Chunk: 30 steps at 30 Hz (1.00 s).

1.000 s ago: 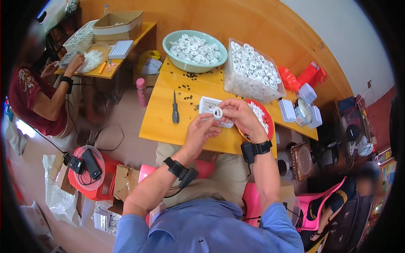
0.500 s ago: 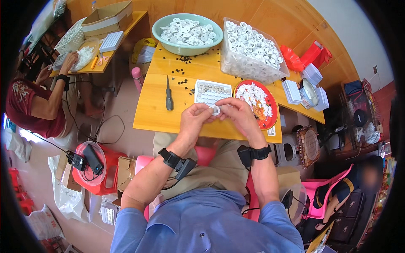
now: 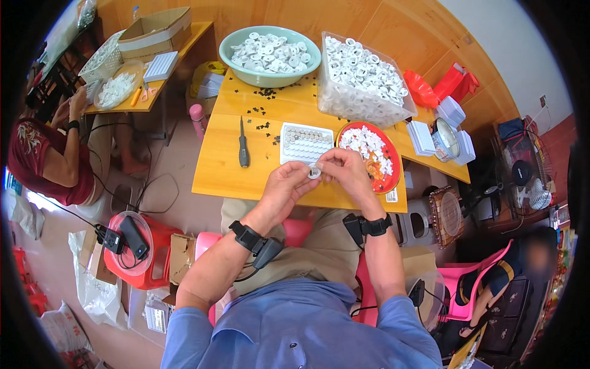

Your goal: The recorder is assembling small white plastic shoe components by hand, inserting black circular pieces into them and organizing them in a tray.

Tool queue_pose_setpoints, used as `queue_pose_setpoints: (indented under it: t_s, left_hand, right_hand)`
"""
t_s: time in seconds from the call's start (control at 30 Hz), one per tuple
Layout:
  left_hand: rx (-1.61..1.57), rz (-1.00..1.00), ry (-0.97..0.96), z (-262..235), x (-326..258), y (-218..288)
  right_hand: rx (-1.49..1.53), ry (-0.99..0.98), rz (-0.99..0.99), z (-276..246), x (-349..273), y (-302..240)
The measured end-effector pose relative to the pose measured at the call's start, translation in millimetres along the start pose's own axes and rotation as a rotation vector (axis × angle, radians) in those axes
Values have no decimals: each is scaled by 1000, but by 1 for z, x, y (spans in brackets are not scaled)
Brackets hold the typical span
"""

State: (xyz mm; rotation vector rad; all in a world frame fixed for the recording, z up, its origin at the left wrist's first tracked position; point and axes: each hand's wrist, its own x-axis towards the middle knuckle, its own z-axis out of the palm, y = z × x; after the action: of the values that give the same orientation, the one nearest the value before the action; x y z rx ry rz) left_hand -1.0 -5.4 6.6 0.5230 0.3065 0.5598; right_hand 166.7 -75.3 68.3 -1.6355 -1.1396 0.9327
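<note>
A small white round plastic part [image 3: 314, 173] is held up between my two hands, just off the table's near edge. My left hand [image 3: 284, 189] pinches it from the left side. The fingers of my right hand [image 3: 348, 172] are bunched at its right side, and whether they grip it or a tiny piece is too small to tell. Right behind my fingers lies a white tray [image 3: 307, 150] with rows of small round metallic pieces in its far part. To the right of it is a red plate [image 3: 395, 172] of small white parts.
A green basin [image 3: 270, 79] and a clear bin [image 3: 367, 106], both full of white round parts, stand at the back. A screwdriver [image 3: 243, 144] and scattered black bits [image 3: 263, 125] lie on the wooden table [image 3: 215, 163]. At far left another person [image 3: 58, 147] works at a second table.
My hands stay together at the white part, with my right fingers now lower and its round face showing more. The co-worker's hands have drawn back from their table. The view has shifted slightly.
</note>
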Motion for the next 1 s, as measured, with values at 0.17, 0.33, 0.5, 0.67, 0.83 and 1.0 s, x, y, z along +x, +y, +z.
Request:
queue_pose_setpoints:
  t_s: [0.17,0.33,0.5,0.67,0.83,1.0]
  left_hand:
    - [-31,-3,8,-1,2,-2]
    - [-31,-29,22,0,1,1]
    - [-38,-25,15,1,0,2]
    - [-30,-27,3,0,1,-1]
    - [-58,-33,24,1,0,-1]
    - [-65,-26,32,0,0,0]
  right_hand:
    - [-610,287,-398,0,24,13]
    - [-835,300,-418,7,25,17]
    - [-760,309,-443,5,21,9]
    - [-762,308,-417,5,32,8]
    - [-807,279,-387,3,40,13]
    - [-768,327,-380,1,42,16]
